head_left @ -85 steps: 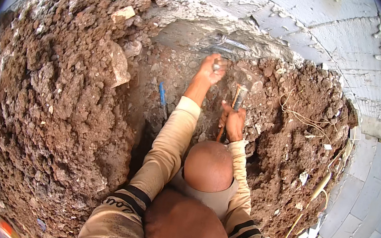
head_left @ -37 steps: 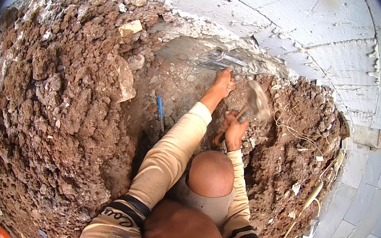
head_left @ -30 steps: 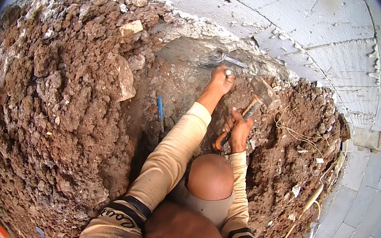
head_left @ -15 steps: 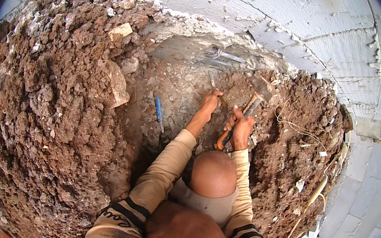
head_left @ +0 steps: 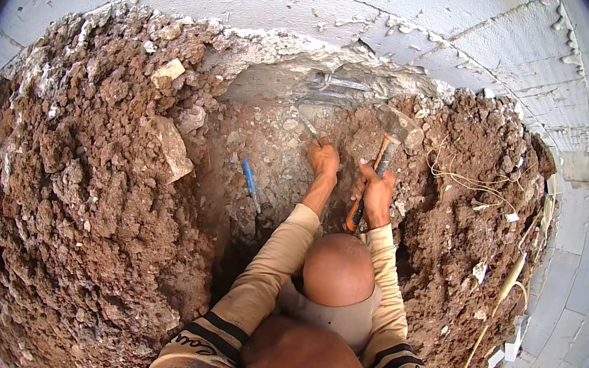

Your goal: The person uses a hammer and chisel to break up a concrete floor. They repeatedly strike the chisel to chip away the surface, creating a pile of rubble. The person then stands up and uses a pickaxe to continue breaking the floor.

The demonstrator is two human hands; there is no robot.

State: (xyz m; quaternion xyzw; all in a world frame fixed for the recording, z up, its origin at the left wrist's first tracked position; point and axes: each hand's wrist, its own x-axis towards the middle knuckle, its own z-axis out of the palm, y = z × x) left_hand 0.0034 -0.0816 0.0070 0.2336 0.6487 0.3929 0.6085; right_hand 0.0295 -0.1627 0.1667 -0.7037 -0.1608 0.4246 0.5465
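My left hand [head_left: 323, 159] is closed around a thin grey metal rod, probably a chisel [head_left: 307, 124], whose far end leans up and left over the rubble. To its right, my right hand [head_left: 376, 193] grips a hammer [head_left: 387, 151] by its orange and black handle. The hammer's dusty, blocky head [head_left: 400, 126] lies farther forward, over the soil to the right of the rod. A blue-handled tool with a thin metal shaft [head_left: 249, 173] rests on the ground left of my left forearm; its exact kind cannot be made out.
Loose brown soil mounds rise on the left [head_left: 89, 181] and right [head_left: 450, 232]. Ahead, metal bars [head_left: 343, 83] show in a broken hollow below the pale block wall [head_left: 272, 8]. A beige cord [head_left: 470, 193] is tangled on the right mound, with a large stone [head_left: 171, 150] at left.
The view has shifted slightly. The rod in my left hand now leans farther left. The hammer's handle stands more upright in the view, its head a little farther left. Both hands keep their holds.
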